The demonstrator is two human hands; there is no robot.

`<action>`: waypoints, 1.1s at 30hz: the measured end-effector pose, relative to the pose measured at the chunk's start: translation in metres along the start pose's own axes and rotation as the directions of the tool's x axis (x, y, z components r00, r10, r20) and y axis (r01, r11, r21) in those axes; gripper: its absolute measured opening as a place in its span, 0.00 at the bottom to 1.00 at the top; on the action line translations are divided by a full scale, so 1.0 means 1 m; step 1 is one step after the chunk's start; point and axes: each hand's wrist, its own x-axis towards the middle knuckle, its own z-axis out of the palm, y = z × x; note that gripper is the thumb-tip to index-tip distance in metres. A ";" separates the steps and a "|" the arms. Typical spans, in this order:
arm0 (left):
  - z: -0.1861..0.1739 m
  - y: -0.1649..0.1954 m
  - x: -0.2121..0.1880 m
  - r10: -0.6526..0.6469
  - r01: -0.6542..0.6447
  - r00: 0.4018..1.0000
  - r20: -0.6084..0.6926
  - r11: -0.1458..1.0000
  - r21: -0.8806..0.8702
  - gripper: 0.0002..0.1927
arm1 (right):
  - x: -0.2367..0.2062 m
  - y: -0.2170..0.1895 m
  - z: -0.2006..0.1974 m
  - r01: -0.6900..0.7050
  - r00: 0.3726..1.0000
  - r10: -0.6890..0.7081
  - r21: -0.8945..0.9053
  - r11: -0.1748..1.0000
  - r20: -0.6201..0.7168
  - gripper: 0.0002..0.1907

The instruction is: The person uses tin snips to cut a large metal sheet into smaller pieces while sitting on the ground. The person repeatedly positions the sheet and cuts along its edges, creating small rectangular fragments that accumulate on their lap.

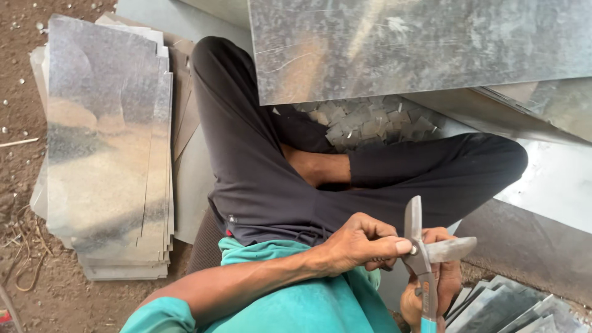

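Note:
My left hand [354, 243] reaches across my lap, its thumb and fingertips pinched at the pivot of a pair of tin snips [420, 256]. The snips' blades are spread: one points up and the other points right. My right hand [441, 287] is below, wrapped around the snips' handles, which have a teal grip at the bottom edge. I sit cross-legged in dark trousers [259, 179] and a teal shirt.
A stack of cut galvanised sheets [105, 154] lies on the dirt at my left. A large metal sheet [419, 43] spans the top, over a pile of small offcuts [370, 120]. More cut metal pieces [518, 308] are stacked at lower right.

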 end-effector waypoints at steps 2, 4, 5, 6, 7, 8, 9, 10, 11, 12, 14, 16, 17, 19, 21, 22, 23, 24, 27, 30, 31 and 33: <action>-0.003 0.004 -0.001 0.009 -0.009 1.000 0.012 1.000 0.002 0.22 | 0.004 0.001 -0.001 0.070 0.997 -0.066 -0.142 0.987 0.031 0.27; -0.005 0.006 -0.003 0.039 -0.039 0.999 -0.001 0.999 0.012 0.20 | 0.016 0.000 -0.005 0.031 0.997 -0.018 -0.170 0.985 0.079 0.30; -0.006 0.005 -0.003 0.052 -0.052 0.999 -0.007 0.999 0.010 0.19 | 0.023 -0.002 -0.008 -0.071 0.990 0.081 -0.091 0.993 0.117 0.28; -0.008 0.004 -0.003 0.103 -0.104 0.994 -0.025 0.992 -0.065 0.19 | 0.031 -0.004 -0.010 -0.196 0.966 0.193 0.003 0.981 0.170 0.26; -0.008 0.002 -0.002 0.156 -0.161 0.987 -0.048 0.978 -0.132 0.18 | 0.038 -0.006 -0.010 -0.239 0.941 0.215 0.067 0.969 0.261 0.24; -0.009 0.002 -0.002 0.212 -0.221 0.975 -0.071 0.956 -0.192 0.18 | 0.041 -0.009 -0.010 -0.282 0.908 0.223 0.127 0.951 0.355 0.23; -0.009 0.003 -0.001 0.232 -0.246 0.967 -0.107 0.958 -0.148 0.17 | 0.042 -0.011 -0.007 -0.327 0.864 0.223 0.168 0.930 0.451 0.21; -0.010 0.005 0.000 0.245 -0.262 0.958 -0.148 0.959 -0.112 0.15 | 0.039 -0.014 -0.004 -0.335 0.823 0.206 0.159 0.929 0.529 0.20; -0.012 0.011 0.000 0.255 -0.275 0.947 -0.194 0.958 -0.079 0.14 | 0.034 -0.015 0.002 -0.319 0.793 0.206 0.102 0.942 0.574 0.18; -0.016 0.020 -0.001 0.301 -0.306 0.942 -0.145 0.952 -0.012 0.16 | 0.028 -0.011 0.011 -0.293 0.753 0.222 0.014 0.956 0.620 0.17; -0.025 0.048 -0.006 0.384 -0.379 0.923 -0.022 0.918 0.121 0.21 | 0.018 -0.001 0.026 -0.248 0.726 0.309 -0.185 0.951 0.614 0.16; -0.043 0.088 -0.014 0.486 -0.433 0.858 -0.168 0.859 0.273 0.18 | 0.017 0.009 0.030 -0.200 0.758 0.344 -0.305 0.931 0.554 0.13; -0.056 0.108 -0.019 0.549 -0.468 0.755 -0.360 0.834 0.292 0.18 | 0.018 0.014 0.029 -0.169 0.791 0.332 -0.337 0.926 0.515 0.15; -0.080 0.139 -0.029 0.597 -0.501 0.551 -0.584 0.796 0.341 0.14 | 0.026 0.025 0.029 -0.138 0.847 0.227 -0.213 0.967 0.480 0.17; -0.096 0.147 -0.033 0.651 -0.509 0.470 -0.596 0.751 0.420 0.10 | 0.037 0.035 0.036 -0.135 0.882 0.069 0.110 0.985 0.466 0.15; -0.102 0.144 -0.033 0.682 -0.506 0.467 -0.563 0.728 0.462 0.10 | 0.039 0.035 0.039 -0.224 0.866 0.192 0.015 0.974 0.461 0.14; -0.106 0.136 -0.031 0.709 -0.505 0.466 -0.528 0.704 0.500 0.09 | 0.041 0.034 0.043 -0.310 0.840 0.313 -0.081 0.947 0.443 0.13; -0.108 0.125 -0.028 0.656 -0.493 0.516 -0.551 0.753 0.436 0.10 | 0.044 0.032 0.047 -0.377 0.810 0.413 -0.170 0.910 0.416 0.12; -0.117 0.093 -0.014 0.565 -0.477 0.621 -0.543 0.822 0.310 0.12 | 0.051 0.015 0.054 -0.372 0.731 0.601 -0.551 0.747 0.322 0.17; -0.126 0.078 -0.009 0.573 -0.503 0.664 -0.480 0.818 0.280 0.15 | 0.059 -0.001 0.058 -0.444 0.581 0.649 -0.477 0.759 0.492 0.34; -0.129 0.078 -0.008 0.592 -0.526 0.668 -0.450 0.804 0.277 0.16 | 0.062 -0.003 0.062 -0.470 0.568 0.653 -0.453 0.757 0.501 0.34; -0.134 0.082 -0.009 0.632 -0.560 0.667 -0.394 0.775 0.294 0.16 | 0.066 -0.002 0.072 -0.509 0.556 0.639 -0.390 0.767 0.532 0.34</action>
